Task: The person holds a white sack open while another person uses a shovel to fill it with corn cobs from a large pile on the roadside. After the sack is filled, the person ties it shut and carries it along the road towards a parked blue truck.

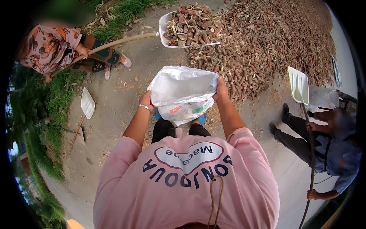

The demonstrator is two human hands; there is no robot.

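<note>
A white woven sack (183,89) hangs in front of me with its mouth spread wide. Its inside looks pale, and I see nothing in the part that shows. My left hand (146,100), below which a silver bracelet circles the wrist, is closed on the left side of the sack's rim. On the opposite side my right hand (221,89) grips the rim, fingers partly hidden by the plastic. Just beyond the sack, a white scoop shovel (163,32) heaped with corn cobs (192,24) is held by its long wooden handle by a person (53,49) at the left.
A big pile of corn cobs (267,42) covers the ground at the far right. Another person (335,141) on the right holds a second white shovel (299,84) upright. A third shovel (87,103) lies on the concrete at left, near grass (57,118).
</note>
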